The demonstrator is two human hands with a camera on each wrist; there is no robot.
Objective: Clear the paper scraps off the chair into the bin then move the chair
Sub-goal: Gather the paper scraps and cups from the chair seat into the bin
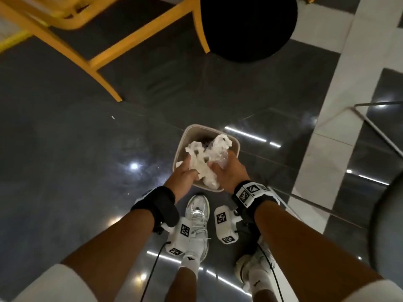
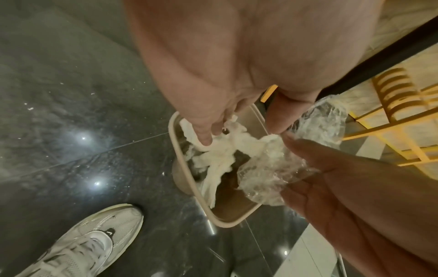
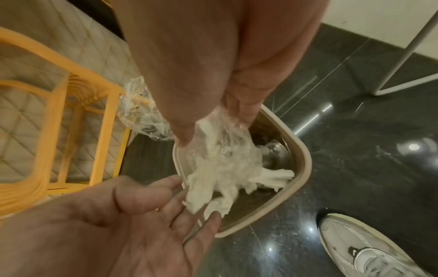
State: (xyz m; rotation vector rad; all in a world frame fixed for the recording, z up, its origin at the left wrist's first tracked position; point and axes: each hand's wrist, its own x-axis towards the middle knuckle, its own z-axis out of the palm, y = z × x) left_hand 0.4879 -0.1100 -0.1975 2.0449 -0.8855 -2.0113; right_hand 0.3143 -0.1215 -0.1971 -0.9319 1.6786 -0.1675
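Head view: both hands over the beige bin (image 1: 236,147), which stands on the dark floor (image 1: 65,149) just ahead of the white shoes (image 1: 197,216). Left hand (image 1: 185,173) fingers nearly straight, loosely touching the white paper scraps (image 1: 204,158), no firm grip. Right hand (image 1: 229,168) pinches crinkled clear plastic (image 2: 320,120) wrapped into the scraps. Wad hangs in the bin mouth. Yellow chair (image 1: 109,40) well apart, up-left.
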